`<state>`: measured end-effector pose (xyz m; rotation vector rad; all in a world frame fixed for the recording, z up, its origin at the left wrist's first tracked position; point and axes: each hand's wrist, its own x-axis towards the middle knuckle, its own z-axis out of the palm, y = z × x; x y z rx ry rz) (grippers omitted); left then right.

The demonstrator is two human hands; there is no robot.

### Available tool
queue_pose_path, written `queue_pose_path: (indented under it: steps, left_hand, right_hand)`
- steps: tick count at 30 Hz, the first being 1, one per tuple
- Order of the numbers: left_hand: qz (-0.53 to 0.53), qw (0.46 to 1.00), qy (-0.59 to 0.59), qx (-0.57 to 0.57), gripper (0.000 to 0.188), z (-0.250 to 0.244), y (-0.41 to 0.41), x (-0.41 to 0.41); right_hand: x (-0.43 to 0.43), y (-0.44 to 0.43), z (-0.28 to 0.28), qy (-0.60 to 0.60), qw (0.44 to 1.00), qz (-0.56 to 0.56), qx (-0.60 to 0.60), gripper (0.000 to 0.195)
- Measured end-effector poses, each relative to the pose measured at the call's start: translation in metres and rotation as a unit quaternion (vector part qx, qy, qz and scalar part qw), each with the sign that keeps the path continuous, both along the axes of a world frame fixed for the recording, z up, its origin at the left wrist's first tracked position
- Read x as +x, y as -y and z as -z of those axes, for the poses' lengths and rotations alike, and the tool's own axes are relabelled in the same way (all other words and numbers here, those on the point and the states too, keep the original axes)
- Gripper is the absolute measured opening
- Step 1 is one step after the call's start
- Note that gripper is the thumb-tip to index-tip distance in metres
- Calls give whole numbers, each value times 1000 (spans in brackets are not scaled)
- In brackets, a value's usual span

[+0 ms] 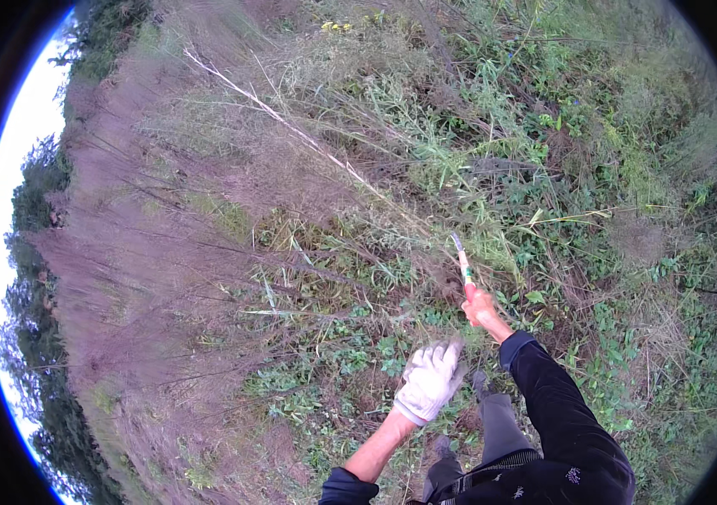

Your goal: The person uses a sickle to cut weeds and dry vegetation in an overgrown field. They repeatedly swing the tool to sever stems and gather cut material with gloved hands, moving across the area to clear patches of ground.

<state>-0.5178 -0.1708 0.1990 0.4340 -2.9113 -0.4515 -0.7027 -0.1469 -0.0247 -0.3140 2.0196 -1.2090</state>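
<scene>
My right hand (479, 307), ungloved, is closed round the red end of the handle of a hand sickle (464, 270). The tool points up and slightly left, its narrow metal end among weeds and grass. Lower left of it, my left hand (431, 380) wears a white knitted glove. Its fingers are a little blurred and slightly parted, with no held thing visible. A long pale dry stalk (317, 146) slants from the upper left down towards the sickle's tip. Leafy green weeds (358, 355) grow just beside the gloved hand.
Tall purplish feathery grass (162, 271) leans across the left side. Tangled green undergrowth (611, 328) covers the ground at right. My legs in grey trousers (502, 423) stand among low plants at the bottom. Dark trees (42, 189) line the far left under bright sky.
</scene>
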Motion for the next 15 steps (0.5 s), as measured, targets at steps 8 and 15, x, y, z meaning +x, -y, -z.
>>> queue_pose_path:
  steps: [8, 15]
  left_hand:
    - [293, 920, 178, -192, 76, 60, 73, -164]
    - [162, 883, 351, -265, 63, 147, 102, -129]
  right_hand:
    - [73, -107, -32, -160, 956, -206, 136, 39]
    - [64, -194, -76, -149, 941, -234, 195, 21]
